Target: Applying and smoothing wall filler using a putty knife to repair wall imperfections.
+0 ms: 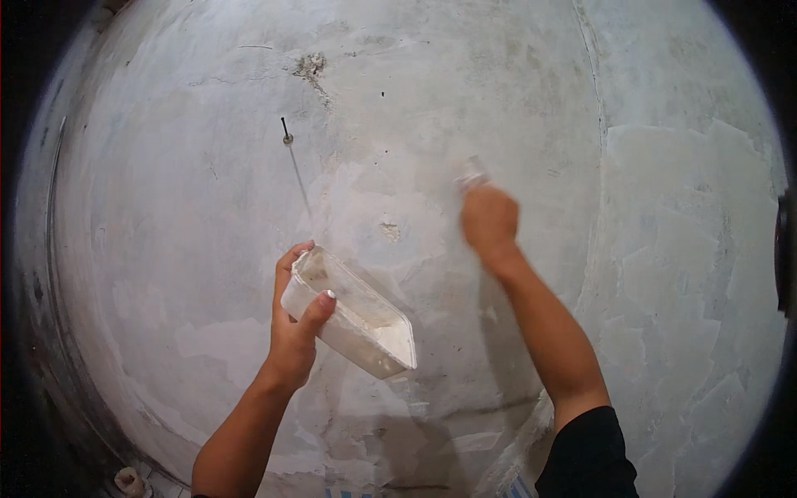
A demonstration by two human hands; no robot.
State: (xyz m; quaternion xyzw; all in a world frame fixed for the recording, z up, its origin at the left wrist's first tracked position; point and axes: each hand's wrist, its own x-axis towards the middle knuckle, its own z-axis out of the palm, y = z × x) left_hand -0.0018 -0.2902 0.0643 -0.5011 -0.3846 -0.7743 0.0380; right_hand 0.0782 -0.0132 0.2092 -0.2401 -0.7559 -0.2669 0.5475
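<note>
Wall (207, 183) looks part-done: pale, overlapping smears (668, 286) on the right side, patchier lower middle. Apparently left: one big chipped spot (311, 68) up top, one small chipped spot (389, 231) mid-wall, at least two dark pinholes (383, 94). No exact percentage from this view; can't tell if the smears are final.

Count: one tray (349, 336), one tool (471, 170), one protruding bolt (286, 133), two hands. Tray's in front of the wall, tilted, some white paste (392, 339) at its low end. Left hand (297, 336): fingers clamped on tray's upper end, thumb over rim. Right hand (491, 217): fingers closed round the tool, likely a scraper, motion-blurred; wall contact unclear.
</note>
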